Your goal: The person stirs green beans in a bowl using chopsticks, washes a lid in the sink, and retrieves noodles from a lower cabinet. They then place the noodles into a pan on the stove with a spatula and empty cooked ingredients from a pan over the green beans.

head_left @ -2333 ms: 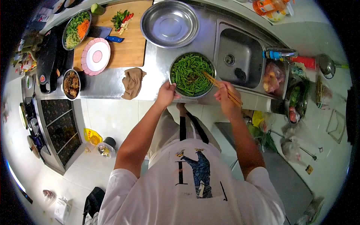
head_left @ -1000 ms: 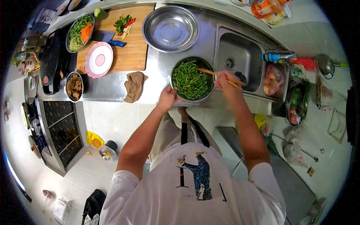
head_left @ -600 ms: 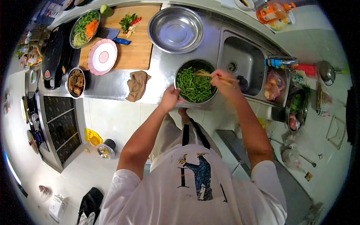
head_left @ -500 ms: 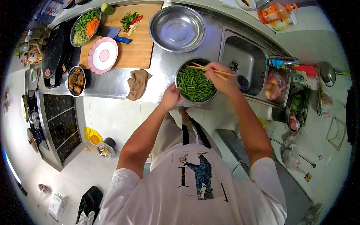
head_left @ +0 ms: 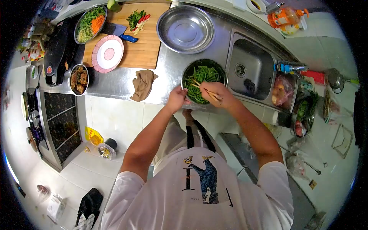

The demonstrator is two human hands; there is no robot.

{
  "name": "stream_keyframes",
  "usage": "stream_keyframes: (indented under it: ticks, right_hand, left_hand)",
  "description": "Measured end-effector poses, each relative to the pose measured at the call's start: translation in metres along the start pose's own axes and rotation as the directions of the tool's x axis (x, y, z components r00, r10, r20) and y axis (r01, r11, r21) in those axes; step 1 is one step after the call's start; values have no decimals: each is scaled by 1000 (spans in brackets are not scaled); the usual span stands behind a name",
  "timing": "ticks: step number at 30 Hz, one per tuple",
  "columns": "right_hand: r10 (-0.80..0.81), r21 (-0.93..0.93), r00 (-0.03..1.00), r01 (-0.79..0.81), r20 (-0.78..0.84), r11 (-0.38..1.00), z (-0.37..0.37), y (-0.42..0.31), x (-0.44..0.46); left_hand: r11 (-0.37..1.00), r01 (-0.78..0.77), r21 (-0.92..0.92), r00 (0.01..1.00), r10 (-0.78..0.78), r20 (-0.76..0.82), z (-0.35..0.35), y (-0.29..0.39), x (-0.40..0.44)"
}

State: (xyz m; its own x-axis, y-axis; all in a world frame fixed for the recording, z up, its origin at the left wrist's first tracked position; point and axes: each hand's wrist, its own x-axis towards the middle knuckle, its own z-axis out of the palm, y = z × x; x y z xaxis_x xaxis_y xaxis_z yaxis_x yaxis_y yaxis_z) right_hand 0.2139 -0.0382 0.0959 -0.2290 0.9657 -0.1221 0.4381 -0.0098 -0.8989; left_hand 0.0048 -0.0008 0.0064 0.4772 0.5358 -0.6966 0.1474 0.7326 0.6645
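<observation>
Cut green beans [head_left: 199, 76] fill much of a round metal bowl [head_left: 223, 71] at the counter's front edge, left of the sink. My left hand [head_left: 176, 98] grips the bowl's near-left rim, thumb on top. In my right hand [head_left: 218, 94] is a pair of wooden chopsticks [head_left: 197, 83], held over the near-right side of the bowl. Their tips reach in among the beans. The dark far inner wall of the bowl shows above the heap. My right hand hides part of the near-right rim.
Behind the bowl stands a wide steel basin [head_left: 186, 30]; the sink [head_left: 253, 65] is to the right. Leftward lie a brown cloth [head_left: 143, 85], a pink-rimmed plate [head_left: 107, 53], a cutting board [head_left: 147, 50] with a blue-handled knife [head_left: 128, 38], and a bowl of meat [head_left: 79, 79].
My right hand has moved left and toward me with the chopsticks. The beans have shifted toward the near side, baring the bowl's far wall. My left hand stays at the rim.
</observation>
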Motion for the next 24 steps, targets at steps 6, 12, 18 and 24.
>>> stream_keyframes:
  ticks: [6, 12, 18, 24]
  right_hand:
    - [245, -43, 969, -247, -40, 968, -31, -27, -26]
    - [512, 100, 830, -503, -220, 859, -18, -51, -62]
    - [722, 287, 682, -673, -115, 681, 37, -33, -55]
    - [582, 417, 695, -421, -422, 805, 30, 5, -40]
  left_hand:
    - [999, 25, -35, 1000, -25, 11, 3, -5, 1]
    - [993, 99, -63, 995, -99, 9, 4, 1, 1]
    - [997, 60, -56, 998, -60, -1, 7, -3, 0]
    - [999, 50, 6, 998, -50, -32, 12, 6, -5]
